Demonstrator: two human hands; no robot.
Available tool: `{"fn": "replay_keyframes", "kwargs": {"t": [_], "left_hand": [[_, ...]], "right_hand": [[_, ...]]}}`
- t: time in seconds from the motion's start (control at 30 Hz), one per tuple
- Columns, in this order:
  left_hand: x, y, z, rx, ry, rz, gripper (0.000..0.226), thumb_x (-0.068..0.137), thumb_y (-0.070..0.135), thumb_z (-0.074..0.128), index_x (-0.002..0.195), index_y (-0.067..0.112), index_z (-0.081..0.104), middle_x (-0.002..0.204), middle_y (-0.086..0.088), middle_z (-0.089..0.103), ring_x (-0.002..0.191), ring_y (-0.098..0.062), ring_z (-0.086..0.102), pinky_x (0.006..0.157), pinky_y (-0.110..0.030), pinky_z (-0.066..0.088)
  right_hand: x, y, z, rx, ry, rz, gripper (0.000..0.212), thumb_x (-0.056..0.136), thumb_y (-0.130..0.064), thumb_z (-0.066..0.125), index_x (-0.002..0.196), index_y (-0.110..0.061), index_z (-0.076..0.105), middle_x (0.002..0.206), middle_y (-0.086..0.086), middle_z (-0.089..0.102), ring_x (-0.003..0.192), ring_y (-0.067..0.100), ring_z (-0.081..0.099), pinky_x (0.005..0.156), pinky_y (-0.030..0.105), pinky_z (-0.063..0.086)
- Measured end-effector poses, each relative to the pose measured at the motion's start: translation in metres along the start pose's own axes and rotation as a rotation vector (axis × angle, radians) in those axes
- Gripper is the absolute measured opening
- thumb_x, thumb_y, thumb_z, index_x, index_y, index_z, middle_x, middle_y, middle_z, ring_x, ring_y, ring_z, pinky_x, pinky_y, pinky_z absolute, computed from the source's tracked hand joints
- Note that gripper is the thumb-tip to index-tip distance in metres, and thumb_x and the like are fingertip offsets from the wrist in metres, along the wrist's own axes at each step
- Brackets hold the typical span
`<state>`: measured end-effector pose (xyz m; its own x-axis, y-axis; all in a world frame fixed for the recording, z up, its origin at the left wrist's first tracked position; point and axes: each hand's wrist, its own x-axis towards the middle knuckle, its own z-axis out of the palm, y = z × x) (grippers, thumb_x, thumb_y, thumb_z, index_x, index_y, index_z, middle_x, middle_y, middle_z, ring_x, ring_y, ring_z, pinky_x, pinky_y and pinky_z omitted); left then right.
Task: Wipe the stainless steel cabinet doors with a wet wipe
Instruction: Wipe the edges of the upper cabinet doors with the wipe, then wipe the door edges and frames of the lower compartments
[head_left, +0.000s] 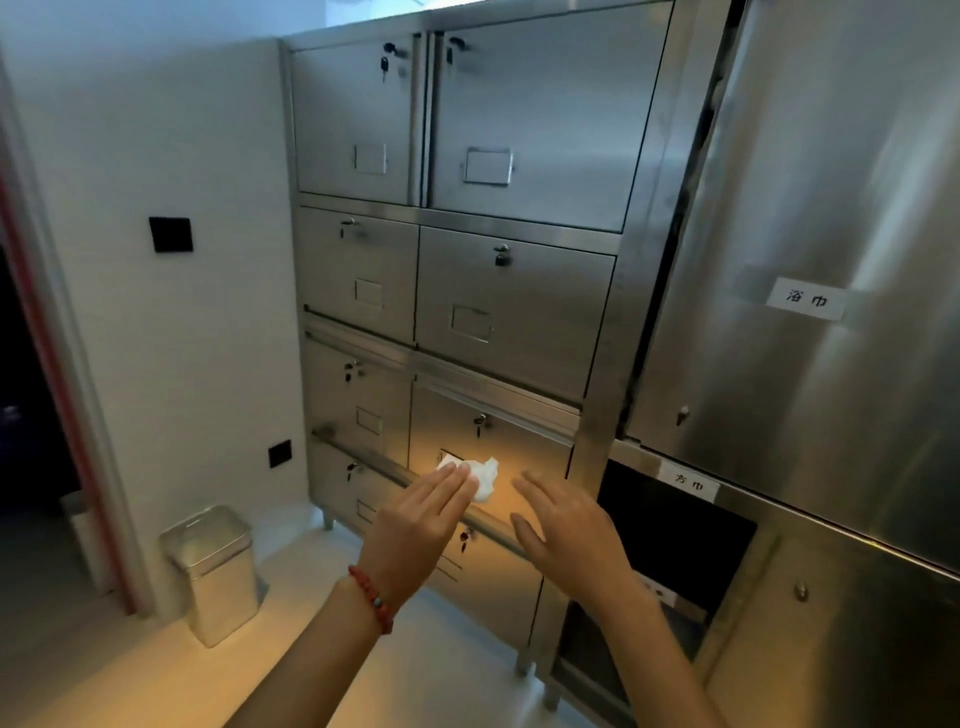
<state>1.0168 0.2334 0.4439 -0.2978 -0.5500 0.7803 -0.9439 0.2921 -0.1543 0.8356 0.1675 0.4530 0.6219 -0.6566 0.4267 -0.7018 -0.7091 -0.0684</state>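
1. A metal bin (213, 571) stands on the floor at the far left, near the wall and well apart from the cabinet (597, 395).
2. The left hand (415, 525) lies flat with straight fingers, its fingertips pressing the wipe (480, 475) against a door (519, 447) in the 3rd row of the cabinet. It curls round nothing; the hold is by pressure alone.
3. The wipe is crumpled, its long axis running roughly left to right. Most of it sticks out up and to the right of the fingertips, over the door's label frame and below the lock (482, 422).
4. The right hand (563, 530) is spread wide and holds nothing. It sits just right of the wipe, close to the door; whether it touches the steel I cannot tell.
5. The left hand is the nearer one and already on the wipe, so the stroke is probably its job.
6. Open steel lies to the right, up to the door's edge by the upright post. Left, the door ends at a seam close to the hand.
7. Above, the key in the lock juts out and could catch the wipe; below, a ledge limits the downstroke.
8. Far right stands a large door with a white label (805, 299).
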Motion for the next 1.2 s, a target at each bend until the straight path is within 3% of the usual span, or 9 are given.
{"fn": "replay_keyframes", "kwargs": {"t": [0.23,0.57,1.1,1.2], "left_hand": [[-0.007,-0.081,0.016,0.025,-0.002,-0.011,0.063,0.035,0.010,0.094,0.094,0.003,0.073,0.097,-0.015,0.071,0.088,-0.025,0.070,0.074,-0.034,0.054],[-0.014,-0.216,0.036,0.059,-0.015,-0.024,0.063,0.037,0.010,0.093,0.095,0.002,0.072,0.096,-0.014,0.071,0.087,-0.024,0.070,0.078,-0.031,0.050],[-0.010,-0.343,0.079,0.151,-0.015,-0.124,0.056,0.042,0.002,0.091,0.095,0.000,0.072,0.098,-0.015,0.071,0.088,-0.025,0.070,0.077,-0.034,0.055],[0.002,-0.363,0.100,0.162,-0.018,-0.123,0.056,0.042,0.001,0.091,0.095,0.000,0.072,0.098,-0.015,0.071,0.088,-0.024,0.070,0.078,-0.034,0.054]], "right_hand": [[0.078,-0.026,0.043,0.000,-0.003,-0.041,0.046,0.098,-0.040,0.039,0.142,-0.027,0.036,0.146,-0.008,0.037,0.133,0.006,0.033,0.105,0.020,0.019],[0.194,-0.071,0.093,0.043,0.018,-0.065,0.046,0.099,-0.040,0.038,0.143,-0.027,0.035,0.146,-0.011,0.037,0.132,0.002,0.033,0.106,0.017,0.023],[0.339,-0.092,0.175,0.113,0.029,-0.195,0.044,0.096,-0.034,0.049,0.138,-0.021,0.045,0.141,-0.005,0.046,0.128,0.007,0.043,0.102,0.022,0.034],[0.370,-0.080,0.188,0.116,0.030,-0.226,0.044,0.096,-0.034,0.047,0.138,-0.021,0.044,0.142,-0.004,0.045,0.129,0.007,0.041,0.103,0.020,0.027]]}}
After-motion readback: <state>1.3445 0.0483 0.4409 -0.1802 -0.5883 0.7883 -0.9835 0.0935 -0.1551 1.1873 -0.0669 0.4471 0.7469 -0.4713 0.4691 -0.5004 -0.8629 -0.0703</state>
